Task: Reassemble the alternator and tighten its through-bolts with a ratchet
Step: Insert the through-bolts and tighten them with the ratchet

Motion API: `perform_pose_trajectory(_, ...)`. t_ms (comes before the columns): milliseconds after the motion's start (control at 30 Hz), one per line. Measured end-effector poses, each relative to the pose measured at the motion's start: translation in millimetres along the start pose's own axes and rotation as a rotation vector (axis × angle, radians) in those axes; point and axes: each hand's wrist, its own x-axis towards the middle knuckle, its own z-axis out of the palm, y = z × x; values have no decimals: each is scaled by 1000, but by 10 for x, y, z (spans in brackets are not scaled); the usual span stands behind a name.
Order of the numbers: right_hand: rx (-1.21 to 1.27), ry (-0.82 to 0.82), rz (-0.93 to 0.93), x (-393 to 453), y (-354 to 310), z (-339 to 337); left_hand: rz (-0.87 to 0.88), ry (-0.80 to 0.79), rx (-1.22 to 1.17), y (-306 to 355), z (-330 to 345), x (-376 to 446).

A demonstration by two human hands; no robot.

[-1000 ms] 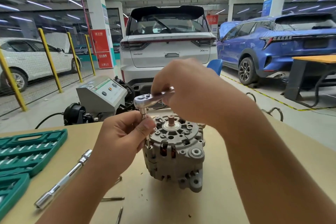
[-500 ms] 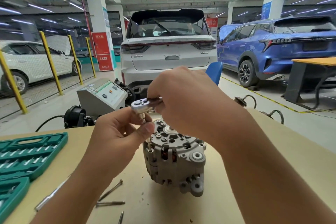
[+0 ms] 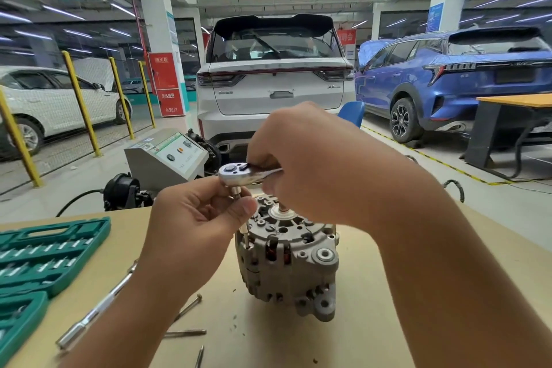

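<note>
A grey alternator [image 3: 288, 263] stands upright on the tan table [image 3: 367, 308], its shaft end up. A chrome ratchet [image 3: 239, 173] sits above its left rim, with a socket and a thin through-bolt [image 3: 245, 236] running down into the housing. My right hand [image 3: 310, 164] grips the ratchet handle from the right. My left hand [image 3: 203, 227] pinches the socket just under the ratchet head between thumb and fingers. Three loose through-bolts [image 3: 185, 332] lie on the table in front of the alternator.
An open green socket case [image 3: 44, 254] lies at the left edge, and a chrome extension bar [image 3: 95, 311] lies beside it. A grey test machine [image 3: 167, 155] stands beyond the table. Parked cars, yellow posts and another table fill the workshop behind.
The ratchet handle has swung towards me and to the right under my right hand. My left hand has stayed on the socket. The camera has tilted, so the alternator sits lower in view.
</note>
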Motion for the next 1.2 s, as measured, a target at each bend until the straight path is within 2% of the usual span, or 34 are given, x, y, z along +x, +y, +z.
perform_pose_trajectory(133,14,3,90,63,51,27,-44,-16,-37,-5,-12,22)
perform_pose_trajectory(300,31,-33,-7,-8,8,16,-38,12,-27,-21,31,13)
perform_pose_trajectory(467,64,-22,18,1,77,-44,-79,-32,-22,-61,16,37)
perform_pose_trajectory(533,82,92,39,18,103,-20,-97,-21,-46,-63,11,33)
perform_pose_trajectory(567,107,210,32,27,118,13,-102,-14,-53,-59,15,29)
perform_pose_trajectory(667,304,732,-75,-5,62,155,-128,14,-79,-60,35,18)
perform_pose_trajectory(700,350,823,-117,-30,39,223,-128,16,-93,-62,31,15)
perform_pose_trajectory(733,378,829,-144,-58,28,316,-120,6,-101,-55,28,14)
perform_pose_trajectory(767,386,759,-141,-81,32,421,-106,-12,-101,-41,21,12)
perform_pose_trajectory(867,194,290,52,-117,133,683,-64,-72,-108,11,8,-4)
perform_pose_trajectory(933,256,89,127,-90,228,737,-63,-105,-111,22,-11,5)
perform_pose_trajectory(967,418,71,123,-81,256,754,-70,-126,-107,15,-22,12)
perform_pose_trajectory(1100,1079,170,102,-38,185,858,-121,-168,-145,-16,-43,20)
perform_pose_trajectory(1200,1294,206,194,-22,119,900,-102,-183,-154,-33,-31,25)
